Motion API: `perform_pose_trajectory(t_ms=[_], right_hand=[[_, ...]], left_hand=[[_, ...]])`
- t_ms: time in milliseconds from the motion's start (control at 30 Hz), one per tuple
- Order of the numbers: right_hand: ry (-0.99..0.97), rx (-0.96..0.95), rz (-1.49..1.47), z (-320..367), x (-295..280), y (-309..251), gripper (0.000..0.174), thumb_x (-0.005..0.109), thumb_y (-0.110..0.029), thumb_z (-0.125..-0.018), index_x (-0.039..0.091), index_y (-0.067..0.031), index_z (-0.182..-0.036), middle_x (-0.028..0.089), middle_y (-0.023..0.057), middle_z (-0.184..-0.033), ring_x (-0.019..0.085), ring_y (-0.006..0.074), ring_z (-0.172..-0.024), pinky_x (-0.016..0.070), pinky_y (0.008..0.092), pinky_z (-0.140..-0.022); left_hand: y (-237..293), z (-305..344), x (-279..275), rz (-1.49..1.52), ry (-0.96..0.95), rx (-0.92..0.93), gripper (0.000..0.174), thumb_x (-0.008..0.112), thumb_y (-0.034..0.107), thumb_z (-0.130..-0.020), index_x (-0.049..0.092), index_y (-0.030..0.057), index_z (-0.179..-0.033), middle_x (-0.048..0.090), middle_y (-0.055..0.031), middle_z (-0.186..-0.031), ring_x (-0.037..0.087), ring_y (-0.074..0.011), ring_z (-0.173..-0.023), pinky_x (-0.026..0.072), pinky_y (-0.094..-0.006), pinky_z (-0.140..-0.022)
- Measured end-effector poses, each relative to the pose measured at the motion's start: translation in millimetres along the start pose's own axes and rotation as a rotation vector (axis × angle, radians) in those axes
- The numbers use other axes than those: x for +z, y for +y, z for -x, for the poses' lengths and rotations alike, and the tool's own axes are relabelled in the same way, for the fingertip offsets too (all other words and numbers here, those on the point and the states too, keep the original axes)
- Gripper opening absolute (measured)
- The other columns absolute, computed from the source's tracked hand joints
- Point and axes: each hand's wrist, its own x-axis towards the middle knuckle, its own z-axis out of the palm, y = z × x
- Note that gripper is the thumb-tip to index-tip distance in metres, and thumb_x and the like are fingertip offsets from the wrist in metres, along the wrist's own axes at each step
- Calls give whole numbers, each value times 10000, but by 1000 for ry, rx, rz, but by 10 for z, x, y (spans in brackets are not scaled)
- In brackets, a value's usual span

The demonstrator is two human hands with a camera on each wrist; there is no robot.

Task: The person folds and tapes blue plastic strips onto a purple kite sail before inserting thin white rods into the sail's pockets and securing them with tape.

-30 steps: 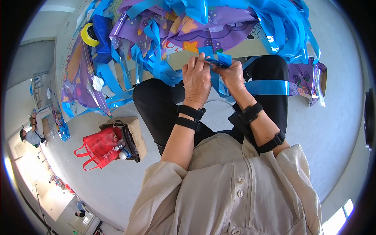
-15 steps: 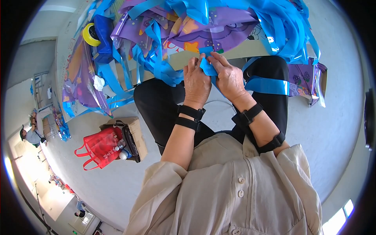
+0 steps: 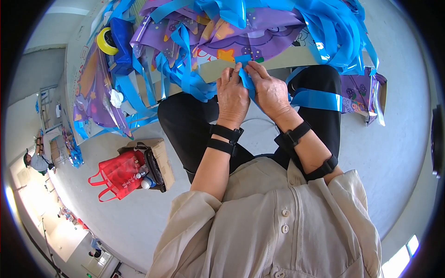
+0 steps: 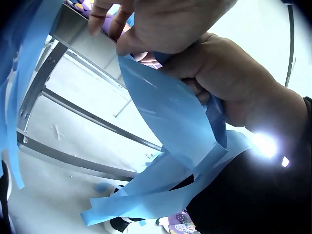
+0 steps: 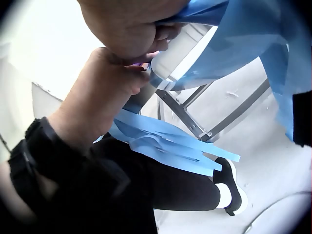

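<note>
My left hand [image 3: 233,99] and right hand [image 3: 272,96] are close together at the table's front edge. Between them is a glossy blue plastic strip [image 3: 246,79], which my left hand pinches at thumb and fingertips. My right hand grips the same strip, its fingers bent over towards the table edge. In the left wrist view the strip [image 4: 161,107] hangs in a wide loop below both hands. From the right wrist view, it [image 5: 219,48] runs out from under my right hand [image 5: 126,24]. Past the fingertips lies a purple printed plastic sheet [image 3: 271,34] with a star.
Blue strips [image 3: 336,34] pile up at the table's right. A blue tape dispenser [image 3: 122,46] with a yellow-cored roll stands at the left. On the floor are a red bag [image 3: 119,173] and a cardboard box [image 3: 163,160]. Metal table legs [image 4: 92,112] stand below.
My right hand has turned over, from pinching the folded strip to lying palm down beside my left. The strip between the hands has narrowed. My left hand has stayed nearly in place.
</note>
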Motion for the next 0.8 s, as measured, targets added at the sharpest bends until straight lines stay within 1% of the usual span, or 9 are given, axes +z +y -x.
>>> perform_pose_trajectory(t_ms=[167, 267, 367, 433, 500, 567, 667, 733, 800], right_hand=[[-95, -8, 120, -50, -126, -110, 379, 546, -55, -756, 531, -30, -1133, 528, 78, -1185, 646, 276, -745, 521, 383, -634], [-171, -36, 204, -97, -153, -171, 341, 551, -46, -753, 510, 1, -1088, 557, 114, -1080, 645, 286, -712, 518, 391, -595], [-217, -38, 227, -144, -123, -194, 310, 549, -27, -753, 485, 21, -1053, 571, 138, -990, 647, 293, -699, 515, 395, -567], [-284, 18, 301, -161, -122, -202, 301, 545, 0, -747, 469, 16, -1038, 567, 140, -988, 647, 292, -702, 514, 402, -570], [-247, -25, 287, -142, -143, -205, 312, 547, -2, -748, 471, 17, -1050, 545, 135, -1047, 645, 285, -701, 515, 397, -570], [-216, -53, 288, -114, -146, -194, 323, 550, -3, -749, 474, 18, -1063, 524, 130, -1107, 643, 278, -700, 516, 393, -569], [-182, -52, 281, -94, -125, -181, 374, 554, -3, -752, 482, 22, -1118, 465, 106, -1166, 634, 259, -674, 518, 376, -564], [-171, -62, 284, -93, -96, -159, 375, 555, -3, -752, 480, 23, -1119, 466, 105, -1163, 632, 256, -670, 518, 375, -562], [-164, -71, 289, -93, -88, -155, 377, 556, -4, -753, 479, 24, -1121, 467, 103, -1161, 630, 252, -666, 517, 374, -560]], left_hand=[[-84, -39, -36, 101, 45, -17, 263, 582, -17, -690, 635, -4, -948, 596, -123, -1097, 512, -283, -1026, 417, -387, -862], [-223, -113, -190, 403, 75, -143, 268, 550, -85, -701, 622, -1, -945, 620, -134, -989, 557, -312, -943, 448, -384, -843], [-655, -239, -523, 221, 268, -149, 224, 602, -22, -744, 644, 35, -956, 644, -117, -935, 608, -279, -863, 488, -349, -755], [-1098, -325, -809, 133, 399, -301, 143, 609, -4, -751, 658, 22, -884, 656, -111, -889, 626, -237, -796, 495, -331, -701], [-1611, -431, -1092, 155, 563, -505, 95, 624, 25, -730, 656, 26, -821, 643, -141, -868, 607, -286, -805, 473, -374, -733], [-2083, -530, -1287, 76, 724, -709, 92, 622, 57, -750, 669, 15, -817, 647, -152, -856, 608, -289, -760, 481, -371, -693], [-2637, -622, -1452, 53, 689, -828, 138, 644, 87, -750, 667, -23, -831, 653, -150, -863, 603, -252, -756, 479, -350, -701], [-2678, -711, -1575, 414, 471, -1046, 169, 667, 80, -728, 660, -49, -836, 647, -124, -868, 584, -206, -781, 449, -372, -686], [-2725, -766, -1638, 467, 432, -1109, 176, 680, 67, -704, 659, -48, -835, 639, -109, -863, 572, -197, -792, 426, -374, -670]])
